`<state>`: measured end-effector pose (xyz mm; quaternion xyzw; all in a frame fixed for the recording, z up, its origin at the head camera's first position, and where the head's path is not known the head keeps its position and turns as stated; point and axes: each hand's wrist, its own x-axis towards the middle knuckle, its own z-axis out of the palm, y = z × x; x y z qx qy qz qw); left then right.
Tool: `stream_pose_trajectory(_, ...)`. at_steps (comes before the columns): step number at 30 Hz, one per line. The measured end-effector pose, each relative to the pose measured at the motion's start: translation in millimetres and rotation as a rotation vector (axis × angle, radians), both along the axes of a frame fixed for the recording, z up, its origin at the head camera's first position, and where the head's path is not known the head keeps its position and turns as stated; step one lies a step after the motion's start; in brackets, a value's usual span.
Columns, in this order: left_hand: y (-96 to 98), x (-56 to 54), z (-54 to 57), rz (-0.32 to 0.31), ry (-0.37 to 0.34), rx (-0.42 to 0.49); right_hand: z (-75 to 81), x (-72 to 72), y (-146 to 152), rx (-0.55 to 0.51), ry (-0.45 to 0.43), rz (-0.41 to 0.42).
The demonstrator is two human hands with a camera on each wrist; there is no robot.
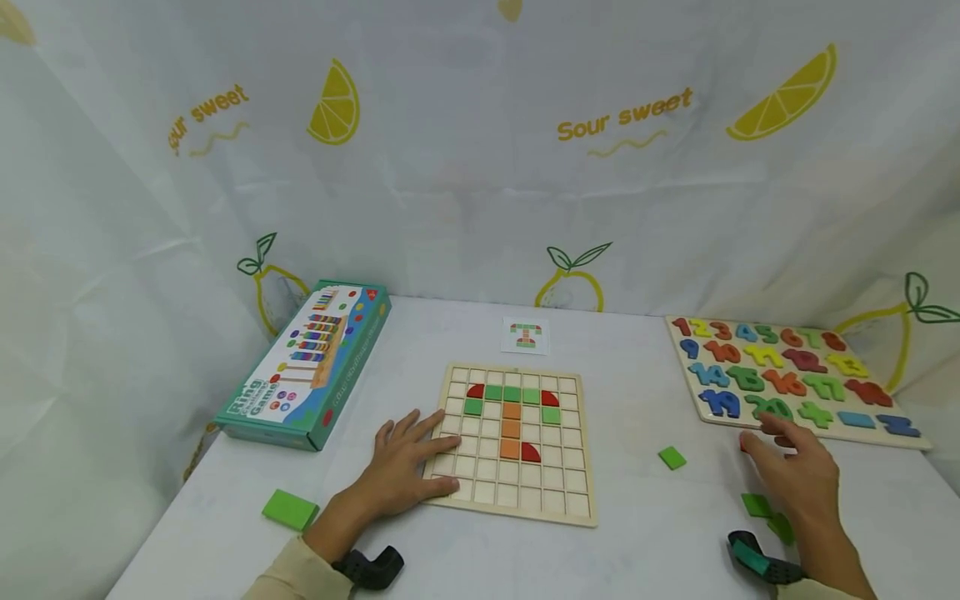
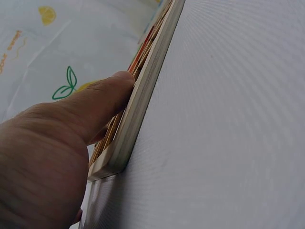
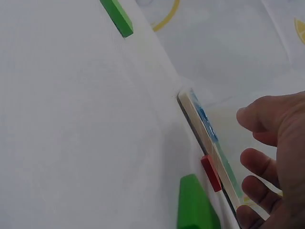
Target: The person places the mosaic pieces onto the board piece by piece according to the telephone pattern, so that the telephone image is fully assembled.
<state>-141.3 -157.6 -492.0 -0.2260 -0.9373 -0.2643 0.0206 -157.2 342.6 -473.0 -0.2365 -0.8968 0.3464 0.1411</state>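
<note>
A wooden grid board (image 1: 487, 492) lies in the middle of the table, with green, orange and red pieces set in its cells. My left hand (image 1: 401, 464) rests on the board's left side, fingers spread; in the left wrist view the thumb (image 2: 100, 102) lies over its edge. At the right, my right hand (image 1: 806, 475) hovers with loosely bent fingers and nothing visibly held. A small red piece (image 3: 210, 172) lies against the number board's edge, apart from the fingers in the right wrist view. Loose green squares (image 1: 756, 505) lie beside that hand.
A pattern card (image 1: 525, 336) lies behind the grid board. The number puzzle board (image 1: 813, 375) is at the back right, a boxed ring game (image 1: 300, 367) at the left. A green block (image 1: 290, 509) lies near my left wrist, another green square (image 1: 672, 457) right of the grid.
</note>
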Motion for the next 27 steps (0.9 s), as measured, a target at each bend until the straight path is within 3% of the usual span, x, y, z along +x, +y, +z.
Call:
stream_pose_trajectory(8, -0.4, -0.3, -0.5, -0.001, 0.01, 0.003, -6.1, -3.7, 4.6, 0.022, -0.127, 0.032)
stream_pose_trajectory(15, 0.9, -0.6, 0.9, -0.007, 0.013, 0.007, -11.6, -2.5, 7.5, 0.108, -0.091, 0.099)
stream_pose_trajectory(27, 0.8, -0.1, 0.9, 0.008, 0.003, -0.002, -8.0, 3.5, 4.3, 0.133, -0.082, 0.191)
